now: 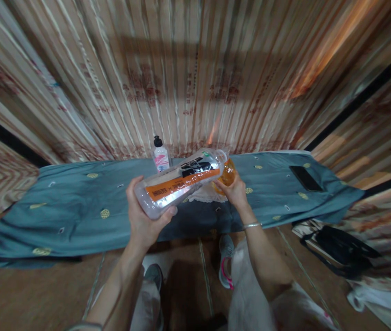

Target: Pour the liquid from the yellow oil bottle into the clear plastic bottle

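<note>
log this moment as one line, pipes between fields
left hand: holds clear bottle, tilted, mouth by orange container | right hand: holds orange container | on blue-green cloth: black-capped bottle, dark phone-like slab

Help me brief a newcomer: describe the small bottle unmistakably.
In front of the striped curtain, find the teal cloth. Near its far edge, beyond the large bottle in the left hand, is the small bottle. Its black cap and pink-marked label set it apart from the large one's orange band.
</note>
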The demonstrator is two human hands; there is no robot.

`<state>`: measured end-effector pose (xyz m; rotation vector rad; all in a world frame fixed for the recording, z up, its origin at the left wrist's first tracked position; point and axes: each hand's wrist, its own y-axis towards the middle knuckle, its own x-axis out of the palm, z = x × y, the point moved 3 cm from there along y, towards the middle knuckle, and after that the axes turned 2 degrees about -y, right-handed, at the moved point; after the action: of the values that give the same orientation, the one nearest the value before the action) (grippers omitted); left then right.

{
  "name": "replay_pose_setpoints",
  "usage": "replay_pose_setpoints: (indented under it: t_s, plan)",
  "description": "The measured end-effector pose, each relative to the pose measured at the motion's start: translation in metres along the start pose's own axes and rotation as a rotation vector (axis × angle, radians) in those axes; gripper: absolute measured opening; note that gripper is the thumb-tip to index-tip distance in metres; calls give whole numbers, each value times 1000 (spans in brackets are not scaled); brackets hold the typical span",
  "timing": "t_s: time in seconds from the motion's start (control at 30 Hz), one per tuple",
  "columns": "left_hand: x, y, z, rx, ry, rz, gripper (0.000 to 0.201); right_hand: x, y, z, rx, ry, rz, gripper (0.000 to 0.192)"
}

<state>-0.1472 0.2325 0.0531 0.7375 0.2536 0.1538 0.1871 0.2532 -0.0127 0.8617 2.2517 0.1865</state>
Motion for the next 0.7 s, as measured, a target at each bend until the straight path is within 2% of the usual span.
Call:
replay_pose_setpoints:
  t_s: [0.33,0.7]
  plan:
    - [-1,2,7,33,42,6,97,0,-1,0,-22,13,11,89]
    - [-1,2,4,24,14,1,97,-3,-1,-2,2,-22,-20,91]
